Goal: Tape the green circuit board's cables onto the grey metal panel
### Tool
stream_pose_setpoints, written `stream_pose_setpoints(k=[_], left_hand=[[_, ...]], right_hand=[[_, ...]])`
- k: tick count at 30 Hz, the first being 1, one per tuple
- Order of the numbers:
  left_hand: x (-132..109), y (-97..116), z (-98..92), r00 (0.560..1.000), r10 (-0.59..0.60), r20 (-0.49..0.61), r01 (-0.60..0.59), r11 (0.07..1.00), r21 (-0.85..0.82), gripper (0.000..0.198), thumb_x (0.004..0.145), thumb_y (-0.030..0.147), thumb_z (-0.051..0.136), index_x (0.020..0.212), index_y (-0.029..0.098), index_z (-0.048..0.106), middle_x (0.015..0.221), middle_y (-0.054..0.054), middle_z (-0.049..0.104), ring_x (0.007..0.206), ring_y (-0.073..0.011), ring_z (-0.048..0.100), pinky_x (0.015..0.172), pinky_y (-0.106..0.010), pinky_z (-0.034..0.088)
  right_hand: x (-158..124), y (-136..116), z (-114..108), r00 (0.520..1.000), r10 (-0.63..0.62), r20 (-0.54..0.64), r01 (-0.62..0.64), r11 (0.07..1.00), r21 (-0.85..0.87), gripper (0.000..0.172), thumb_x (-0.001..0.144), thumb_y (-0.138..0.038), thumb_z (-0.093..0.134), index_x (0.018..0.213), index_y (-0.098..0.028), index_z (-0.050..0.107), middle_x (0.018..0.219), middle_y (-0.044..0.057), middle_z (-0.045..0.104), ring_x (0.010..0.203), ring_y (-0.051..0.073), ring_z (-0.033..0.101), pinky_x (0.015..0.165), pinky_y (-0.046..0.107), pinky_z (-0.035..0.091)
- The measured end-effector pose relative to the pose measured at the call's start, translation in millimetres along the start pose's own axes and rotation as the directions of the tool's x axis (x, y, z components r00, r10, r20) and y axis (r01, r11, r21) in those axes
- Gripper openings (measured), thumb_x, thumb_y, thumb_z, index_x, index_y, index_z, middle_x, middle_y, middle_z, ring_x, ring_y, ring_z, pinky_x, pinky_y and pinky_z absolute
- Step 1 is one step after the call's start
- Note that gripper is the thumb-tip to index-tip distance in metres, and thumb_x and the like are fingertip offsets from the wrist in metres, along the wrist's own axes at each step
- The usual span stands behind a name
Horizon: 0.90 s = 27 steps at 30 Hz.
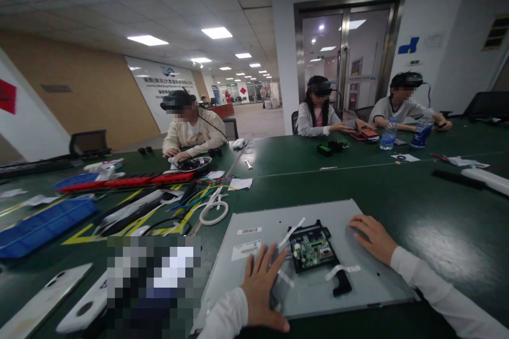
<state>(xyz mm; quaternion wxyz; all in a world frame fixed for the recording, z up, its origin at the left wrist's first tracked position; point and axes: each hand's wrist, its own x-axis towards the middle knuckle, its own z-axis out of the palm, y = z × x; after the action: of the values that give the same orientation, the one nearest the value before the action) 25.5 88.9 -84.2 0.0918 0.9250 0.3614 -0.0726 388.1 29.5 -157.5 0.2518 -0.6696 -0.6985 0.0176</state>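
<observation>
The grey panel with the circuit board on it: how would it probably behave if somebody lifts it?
The grey panel would probably stay stiff, as it lies flat with straight edges. Its smooth surface may be slippery. The circuit board looks fragile, as its green face is exposed.

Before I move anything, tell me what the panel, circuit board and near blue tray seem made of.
Panel: probably sheet metal, dull grey, with thin straight edges. Circuit board: likely resin laminate, green, densely populated. Blue tray: apparently plastic, satin, evenly coloured.

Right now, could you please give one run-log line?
left hand: spread over panel; right hand: at panel edge; circuit board: between hands
</observation>
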Motion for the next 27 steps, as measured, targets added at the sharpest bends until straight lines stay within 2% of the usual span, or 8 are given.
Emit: stream_pose_setpoints(k=[7, 13, 19, 23, 27], left_hand=[[1.0, 2.9, -5.3, 0.998, -0.013, 0.056, 0.013, 1.0, 0.006, 0.119, 0.04, 0.062, 0.064, 0.134, 0.025, 0.003, 0.142, -0.011, 0.002, 0.126, -0.0362, -0.004, 0.096, -0.059, 0.0], [1.5, 6.0, -6.7, 0.998, -0.02, 0.052, 0.019, 1.0, 0.003, 0.119, 0.04, 0.061, 0.064, 0.135, 0.024, 0.003, 0.142, -0.011, 0.002, 0.126, -0.0363, -0.005, 0.096, -0.059, 0.0], [-1.2, 6.9, -6.7, 0.999, -0.022, 0.044, 0.022, 1.0, -0.003, 0.118, 0.039, 0.061, 0.065, 0.134, 0.026, 0.004, 0.142, -0.011, 0.004, 0.126, -0.0359, -0.004, 0.095, -0.06, -0.001], [-4.5, 7.0, -8.1, 0.999, -0.018, 0.044, 0.019, 1.0, -0.022, 0.118, 0.038, 0.062, 0.065, 0.134, 0.026, 0.006, 0.142, -0.011, 0.004, 0.126, -0.037, -0.003, 0.095, -0.061, -0.001], [-6.0, 5.8, -8.1, 0.999, -0.017, 0.05, 0.018, 1.0, -0.025, 0.119, 0.037, 0.063, 0.065, 0.134, 0.027, 0.006, 0.142, -0.011, 0.004, 0.126, -0.0369, -0.003, 0.095, -0.061, 0.0]], right_hand=[[0.1, -2.9, 0.4, 0.999, 0.012, 0.033, -0.01, 0.997, -0.072, 0.034, 0.079, -0.032, 0.039, 0.111, -0.026, 0.051, 0.114, 0.005, 0.046, 0.105, 0.02, 0.04, 0.086, 0.036, 0.035], [5.9, -3.8, -3.1, 0.997, 0.031, 0.07, -0.021, 0.99, -0.139, 0.039, 0.079, -0.033, 0.039, 0.116, -0.024, 0.046, 0.117, 0.006, 0.044, 0.107, 0.021, 0.038, 0.086, 0.035, 0.033], [46.1, -1.3, -2.2, 0.989, 0.09, 0.115, -0.067, 0.98, -0.186, 0.047, 0.075, -0.035, 0.044, 0.12, -0.02, 0.042, 0.118, 0.008, 0.043, 0.105, 0.021, 0.038, 0.085, 0.034, 0.032], [75.3, -11.4, 11.4, 0.988, 0.132, 0.081, -0.111, 0.968, -0.223, 0.047, 0.076, -0.039, 0.043, 0.119, -0.019, 0.043, 0.117, 0.008, 0.045, 0.107, 0.022, 0.037, 0.087, 0.035, 0.03], [87.1, -22.1, 29.5, 0.988, 0.15, 0.028, -0.138, 0.959, -0.249, 0.041, 0.081, -0.037, 0.035, 0.115, -0.017, 0.047, 0.115, 0.01, 0.046, 0.11, 0.023, 0.033, 0.089, 0.039, 0.025]])
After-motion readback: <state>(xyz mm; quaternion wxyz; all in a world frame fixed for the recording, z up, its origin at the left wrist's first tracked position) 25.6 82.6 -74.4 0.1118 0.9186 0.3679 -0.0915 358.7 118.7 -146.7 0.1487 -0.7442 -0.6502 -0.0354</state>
